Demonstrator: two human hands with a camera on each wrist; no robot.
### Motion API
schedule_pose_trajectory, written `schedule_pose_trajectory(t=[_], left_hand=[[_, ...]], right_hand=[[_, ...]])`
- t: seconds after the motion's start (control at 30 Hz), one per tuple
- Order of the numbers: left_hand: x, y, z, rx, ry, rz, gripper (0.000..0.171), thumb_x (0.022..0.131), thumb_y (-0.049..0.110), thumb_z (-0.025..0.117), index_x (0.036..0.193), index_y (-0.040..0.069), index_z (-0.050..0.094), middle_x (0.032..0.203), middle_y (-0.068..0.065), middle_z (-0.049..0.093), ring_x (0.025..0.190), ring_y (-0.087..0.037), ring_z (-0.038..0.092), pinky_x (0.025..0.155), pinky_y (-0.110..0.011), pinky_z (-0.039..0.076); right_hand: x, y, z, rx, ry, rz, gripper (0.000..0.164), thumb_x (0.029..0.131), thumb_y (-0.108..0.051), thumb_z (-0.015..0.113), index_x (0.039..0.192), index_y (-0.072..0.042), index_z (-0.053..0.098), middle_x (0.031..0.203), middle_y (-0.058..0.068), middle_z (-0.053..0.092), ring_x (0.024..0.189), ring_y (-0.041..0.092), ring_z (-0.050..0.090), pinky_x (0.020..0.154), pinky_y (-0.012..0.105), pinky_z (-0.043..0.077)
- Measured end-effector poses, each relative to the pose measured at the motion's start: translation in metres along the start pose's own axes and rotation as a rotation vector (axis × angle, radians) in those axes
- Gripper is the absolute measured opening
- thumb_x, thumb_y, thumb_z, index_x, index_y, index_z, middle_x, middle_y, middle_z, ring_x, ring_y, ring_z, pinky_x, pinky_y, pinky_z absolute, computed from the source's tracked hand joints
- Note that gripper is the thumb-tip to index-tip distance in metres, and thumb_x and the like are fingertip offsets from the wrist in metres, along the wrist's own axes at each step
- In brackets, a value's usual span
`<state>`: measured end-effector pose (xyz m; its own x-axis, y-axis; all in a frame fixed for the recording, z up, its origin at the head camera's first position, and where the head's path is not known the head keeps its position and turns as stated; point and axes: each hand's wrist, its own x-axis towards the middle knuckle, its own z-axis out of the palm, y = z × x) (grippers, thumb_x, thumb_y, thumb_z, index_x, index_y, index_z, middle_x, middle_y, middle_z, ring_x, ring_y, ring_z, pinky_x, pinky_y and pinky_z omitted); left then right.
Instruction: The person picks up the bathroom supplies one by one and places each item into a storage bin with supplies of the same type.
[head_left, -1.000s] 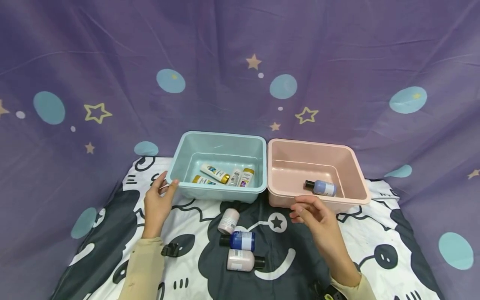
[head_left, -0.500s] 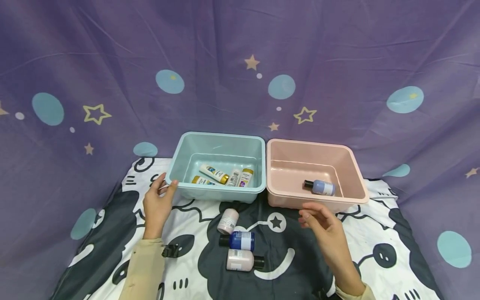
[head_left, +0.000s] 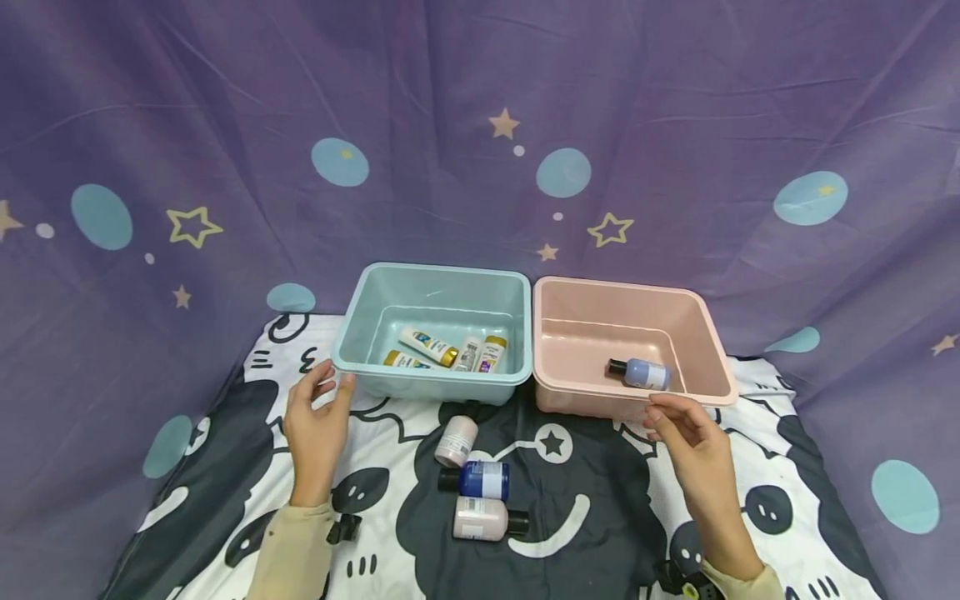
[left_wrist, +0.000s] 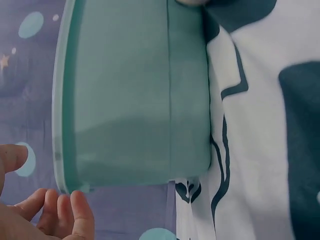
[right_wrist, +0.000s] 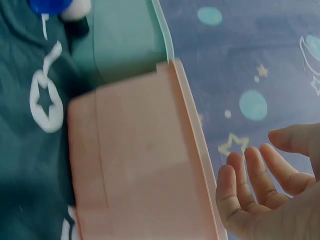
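Note:
My left hand (head_left: 318, 437) is at the front left corner of a light blue plastic bin (head_left: 435, 384), fingers loosely bent and nothing in them. In the left wrist view its fingertips lie close to the bin's rim; whether they touch it I cannot tell. Several small white tubes, some with gold caps (head_left: 449, 357), lie inside. By the front rim of a pink bin (head_left: 592, 401) is my right hand (head_left: 699, 462), relaxed and holding nothing. That bin contains a pale blue bottle (head_left: 648, 375) with a black cap, lying on its side.
Before the bins lie a pale pink bottle (head_left: 456, 442), a dark blue bottle (head_left: 483, 481) and another pale pink bottle (head_left: 482, 520). Black-and-white patterned cloth (head_left: 577, 467) covers the surface. A purple curtain (head_left: 450, 83) hangs behind.
My right hand has moved rightward along the pink bin's front. My left hand has eased slightly down from the blue bin's corner rim. Bottles and tubes stay in place.

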<state>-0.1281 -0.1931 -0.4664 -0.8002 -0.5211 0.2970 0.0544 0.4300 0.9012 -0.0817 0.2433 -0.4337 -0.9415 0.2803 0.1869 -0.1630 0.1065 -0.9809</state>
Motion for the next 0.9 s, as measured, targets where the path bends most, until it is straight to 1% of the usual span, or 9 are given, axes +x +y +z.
schedule_pose_trajectory(t=[0.07, 0.13, 0.33, 0.43, 0.57, 0.67, 0.73, 0.8, 0.9], left_hand=[[-0.007, 0.003, -0.001, -0.015, -0.014, 0.014, 0.046, 0.095, 0.028, 0.072, 0.132, 0.003, 0.064, 0.123, -0.010, 0.062, 0.107, -0.021, 0.061, 0.077, -0.013, 0.046], [-0.015, 0.005, 0.000, -0.032, -0.045, 0.020, 0.044, 0.094, 0.025, 0.073, 0.131, 0.002, 0.064, 0.122, -0.009, 0.065, 0.105, -0.019, 0.064, 0.076, -0.012, 0.047], [-0.032, 0.013, 0.008, -0.044, -0.190, 0.031, 0.042, 0.092, 0.024, 0.076, 0.127, 0.003, 0.066, 0.120, -0.006, 0.068, 0.102, -0.017, 0.067, 0.077, -0.013, 0.050], [-0.038, 0.016, 0.014, -0.043, -0.271, 0.037, 0.041, 0.091, 0.026, 0.077, 0.126, 0.005, 0.067, 0.118, -0.006, 0.069, 0.101, -0.018, 0.068, 0.076, -0.017, 0.053], [-0.044, 0.017, 0.023, 0.002, -0.383, 0.016, 0.040, 0.090, 0.030, 0.078, 0.122, 0.007, 0.070, 0.116, -0.004, 0.070, 0.100, -0.020, 0.068, 0.079, -0.031, 0.057], [-0.046, 0.013, 0.030, 0.048, -0.488, -0.006, 0.041, 0.089, 0.032, 0.079, 0.122, 0.008, 0.070, 0.119, -0.006, 0.069, 0.103, -0.025, 0.068, 0.081, -0.037, 0.057], [-0.047, 0.009, 0.035, 0.079, -0.555, 0.002, 0.043, 0.089, 0.030, 0.079, 0.123, 0.006, 0.070, 0.121, -0.010, 0.068, 0.104, -0.029, 0.067, 0.082, -0.039, 0.057], [-0.048, 0.004, 0.040, 0.109, -0.607, 0.008, 0.045, 0.088, 0.029, 0.080, 0.124, 0.004, 0.069, 0.123, -0.011, 0.067, 0.103, -0.030, 0.067, 0.082, -0.040, 0.057], [-0.051, -0.002, 0.046, 0.144, -0.659, 0.030, 0.046, 0.088, 0.026, 0.080, 0.124, 0.001, 0.067, 0.123, -0.014, 0.066, 0.103, -0.031, 0.067, 0.083, -0.042, 0.056]], right_hand=[[0.005, 0.000, -0.006, 0.002, 0.047, 0.005, 0.023, 0.096, 0.002, 0.064, 0.117, 0.012, 0.063, 0.093, 0.007, 0.070, 0.082, 0.018, 0.069, 0.070, 0.024, 0.056], [0.009, 0.001, -0.012, 0.004, 0.095, 0.010, 0.023, 0.095, 0.002, 0.065, 0.116, 0.012, 0.064, 0.093, 0.007, 0.070, 0.080, 0.016, 0.068, 0.069, 0.022, 0.056], [0.021, 0.005, -0.031, -0.027, 0.217, -0.014, 0.023, 0.093, 0.007, 0.065, 0.115, 0.011, 0.065, 0.092, 0.005, 0.069, 0.079, 0.011, 0.067, 0.065, 0.018, 0.054], [0.026, 0.010, -0.040, -0.060, 0.276, -0.039, 0.024, 0.091, 0.008, 0.065, 0.116, 0.010, 0.067, 0.094, 0.006, 0.069, 0.078, 0.010, 0.066, 0.063, 0.016, 0.053], [0.034, 0.017, -0.051, -0.118, 0.348, -0.061, 0.026, 0.090, 0.006, 0.068, 0.116, 0.008, 0.068, 0.100, 0.009, 0.067, 0.076, 0.010, 0.065, 0.060, 0.015, 0.052], [0.039, 0.023, -0.058, -0.179, 0.407, -0.030, 0.027, 0.090, 0.002, 0.071, 0.116, 0.006, 0.070, 0.104, 0.006, 0.064, 0.076, 0.009, 0.062, 0.059, 0.013, 0.050], [0.042, 0.027, -0.061, -0.198, 0.441, 0.005, 0.027, 0.090, 0.000, 0.071, 0.117, 0.004, 0.070, 0.105, 0.003, 0.063, 0.077, 0.009, 0.061, 0.059, 0.012, 0.050], [0.044, 0.032, -0.064, -0.163, 0.461, 0.038, 0.027, 0.090, 0.000, 0.072, 0.116, 0.003, 0.070, 0.105, 0.002, 0.062, 0.077, 0.008, 0.062, 0.059, 0.012, 0.049], [0.047, 0.037, -0.066, -0.023, 0.468, 0.064, 0.025, 0.089, 0.003, 0.072, 0.114, 0.005, 0.070, 0.104, 0.004, 0.063, 0.075, 0.007, 0.065, 0.060, 0.014, 0.052]])
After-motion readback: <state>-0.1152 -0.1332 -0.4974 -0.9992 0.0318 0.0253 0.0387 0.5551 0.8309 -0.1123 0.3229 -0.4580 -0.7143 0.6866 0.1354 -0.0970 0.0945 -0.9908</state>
